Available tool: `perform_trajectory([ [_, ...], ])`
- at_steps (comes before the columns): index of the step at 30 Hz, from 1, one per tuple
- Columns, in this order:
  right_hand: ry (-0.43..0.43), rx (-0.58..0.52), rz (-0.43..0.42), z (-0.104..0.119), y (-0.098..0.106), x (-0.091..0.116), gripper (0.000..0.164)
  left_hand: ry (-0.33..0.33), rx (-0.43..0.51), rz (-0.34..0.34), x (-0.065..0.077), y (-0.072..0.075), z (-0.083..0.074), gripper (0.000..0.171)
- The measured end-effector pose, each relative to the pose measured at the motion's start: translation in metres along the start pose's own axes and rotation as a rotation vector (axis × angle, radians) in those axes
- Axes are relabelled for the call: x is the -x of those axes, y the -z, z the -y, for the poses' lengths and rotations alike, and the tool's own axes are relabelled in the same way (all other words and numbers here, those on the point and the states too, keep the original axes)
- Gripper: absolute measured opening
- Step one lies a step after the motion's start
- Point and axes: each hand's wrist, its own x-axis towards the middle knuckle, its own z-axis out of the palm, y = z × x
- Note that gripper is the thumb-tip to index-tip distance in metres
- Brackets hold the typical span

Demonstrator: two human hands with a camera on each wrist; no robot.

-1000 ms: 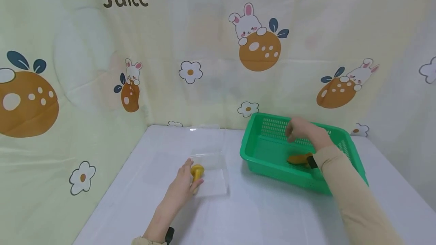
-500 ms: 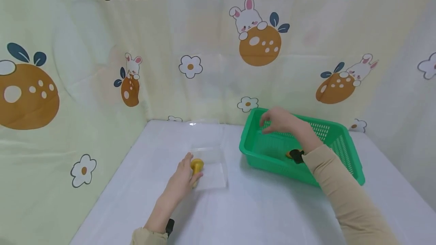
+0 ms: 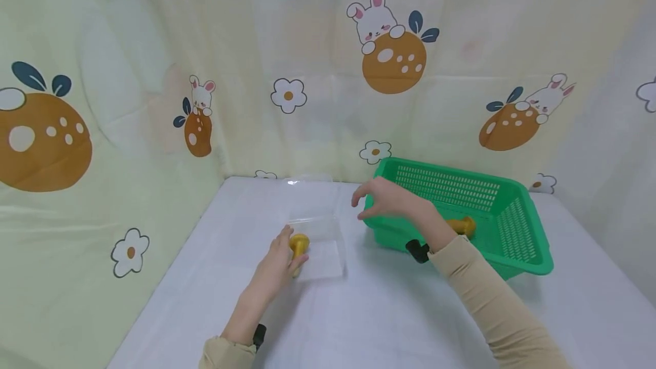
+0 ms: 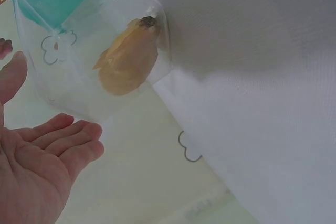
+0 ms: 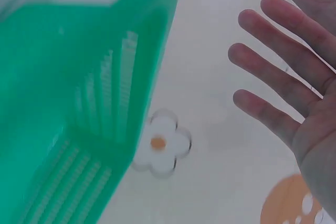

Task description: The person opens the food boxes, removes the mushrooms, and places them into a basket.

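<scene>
A clear plastic box [image 3: 328, 263] with its lid folded back stands on the white table. Inside it lies a yellow-tan, butternut-squash-shaped thing [image 4: 128, 59], dark at one end. At the box's left side my left hand [image 3: 274, 266] has its fingers extended and thumb apart; in the left wrist view the fingertips lie at the box wall, and contact is hard to tell. My right hand [image 3: 392, 197] hovers above the left rim of the green basket [image 3: 517, 232], fingers spread and holding nothing. A similar squash-shaped thing [image 3: 465, 226] lies in the basket, partly hidden by my right forearm.
Behind the table hangs a pale curtain [image 3: 318, 130] printed with rabbits, oranges and flowers. White tabletop [image 3: 369, 300] shows between the box and the basket and in front of both. The box's raised lid [image 3: 310, 187] reaches towards the curtain.
My right hand has moved left, from over the middle of the basket to its left rim, and its fingers have spread. The left hand stays beside the box. The view has tilted down slightly.
</scene>
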Motion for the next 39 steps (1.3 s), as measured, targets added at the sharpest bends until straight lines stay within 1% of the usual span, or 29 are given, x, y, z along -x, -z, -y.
perform_trajectory([
  [4,0.024,0.022,0.027,0.015,-0.022,-0.012,0.02,0.013,0.011,0.003,0.001,-0.001,0.001,0.072],
  [8,0.059,0.053,0.055,0.025,-0.044,-0.026,0.022,0.016,0.019,0.0,0.0,-0.002,0.002,0.074],
  [13,0.072,0.055,0.092,0.034,-0.068,-0.038,0.023,0.002,0.021,0.0,0.001,-0.002,0.002,0.074],
  [18,0.098,0.034,0.128,0.038,-0.087,-0.051,0.025,-0.021,0.028,-0.006,0.002,-0.001,0.002,0.072],
  [26,0.147,0.043,0.147,0.036,-0.105,-0.065,0.026,-0.027,0.048,-0.004,0.003,-0.001,0.003,0.07],
  [30,0.169,0.036,0.143,0.034,-0.11,-0.069,0.026,-0.04,0.047,-0.009,0.002,-0.001,0.004,0.068],
  [33,0.184,0.053,0.136,0.034,-0.112,-0.073,0.027,-0.045,0.038,-0.008,0.001,0.0,0.004,0.068],
  [39,0.163,0.099,0.144,0.035,-0.116,-0.08,0.027,-0.037,0.024,0.003,0.001,0.001,0.005,0.071],
])
